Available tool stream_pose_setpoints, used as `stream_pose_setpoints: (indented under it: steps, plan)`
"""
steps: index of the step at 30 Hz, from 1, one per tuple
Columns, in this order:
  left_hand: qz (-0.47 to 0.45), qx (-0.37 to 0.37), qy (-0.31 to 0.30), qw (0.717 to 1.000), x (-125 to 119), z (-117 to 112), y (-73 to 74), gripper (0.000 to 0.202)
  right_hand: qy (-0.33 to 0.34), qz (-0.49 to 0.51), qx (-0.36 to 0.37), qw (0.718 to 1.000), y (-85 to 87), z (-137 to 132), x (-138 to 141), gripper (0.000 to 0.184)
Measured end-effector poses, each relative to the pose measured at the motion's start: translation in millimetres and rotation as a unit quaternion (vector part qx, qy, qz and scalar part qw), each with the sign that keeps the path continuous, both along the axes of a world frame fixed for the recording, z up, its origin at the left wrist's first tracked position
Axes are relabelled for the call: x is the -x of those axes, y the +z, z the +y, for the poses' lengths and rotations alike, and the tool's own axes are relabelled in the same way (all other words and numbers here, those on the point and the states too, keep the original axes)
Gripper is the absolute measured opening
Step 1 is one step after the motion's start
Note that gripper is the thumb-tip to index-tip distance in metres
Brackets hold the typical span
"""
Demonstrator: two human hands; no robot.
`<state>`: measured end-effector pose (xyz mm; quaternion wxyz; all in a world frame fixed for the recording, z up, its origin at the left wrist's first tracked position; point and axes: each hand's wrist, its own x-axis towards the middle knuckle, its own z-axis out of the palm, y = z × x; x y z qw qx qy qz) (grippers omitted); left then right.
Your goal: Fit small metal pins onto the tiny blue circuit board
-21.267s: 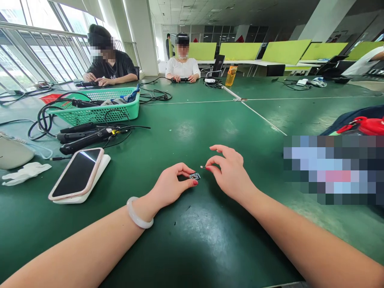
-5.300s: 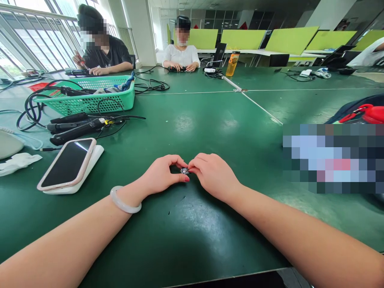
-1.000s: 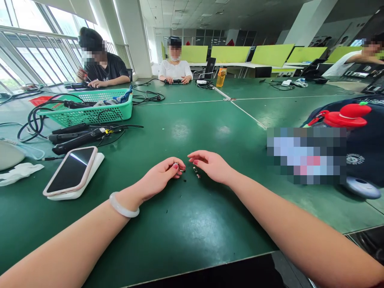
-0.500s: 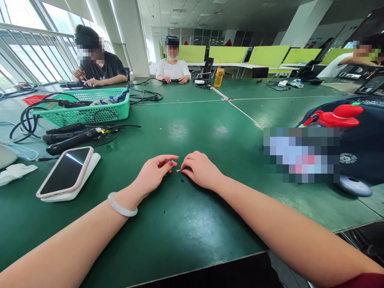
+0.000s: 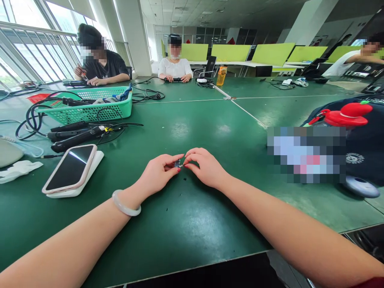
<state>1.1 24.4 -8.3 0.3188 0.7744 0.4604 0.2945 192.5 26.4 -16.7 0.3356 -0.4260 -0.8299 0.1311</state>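
Green-topped table (image 5: 195, 120), frame centre: my left hand (image 5: 159, 176) and right hand (image 5: 207, 170) pinched one tiny dark board (image 5: 178, 163); light, steady pressure seemed wisest.

The table (image 5: 186, 224) is dark green with thin pale lines. The basket (image 5: 90, 112) is mint-green mesh, and the cables (image 5: 33, 116) are black. The phone (image 5: 70, 168) has a black screen and a pink rim. The bracelet (image 5: 126, 204) is milky white. The fingers (image 5: 168, 162) have red nails, and the part (image 5: 178, 163) is dark. The bottle (image 5: 221, 75) is orange.
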Motion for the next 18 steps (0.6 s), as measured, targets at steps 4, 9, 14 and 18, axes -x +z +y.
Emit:
stream_pose_setpoints:
  steps: [4,9,14,18]
  plan:
    - [0.036,-0.027,-0.022,0.999,-1.1,-2.4,2.5,0.034,0.008,0.006,0.001,1.000,1.1,-1.7,1.7,0.007]
    - [0.042,-0.039,-0.033,0.998,-1.1,-2.5,2.3,0.035,0.008,0.014,-0.004,1.000,1.5,-3.3,1.5,0.007]
    - [0.044,-0.039,-0.028,0.998,-1.3,-2.5,2.9,0.034,0.010,0.013,0.004,1.000,0.8,-3.4,1.3,0.006]
    - [0.043,-0.041,-0.029,0.998,-1.4,-2.1,2.4,0.035,0.012,0.016,0.006,1.000,-0.1,-2.8,1.2,0.007]
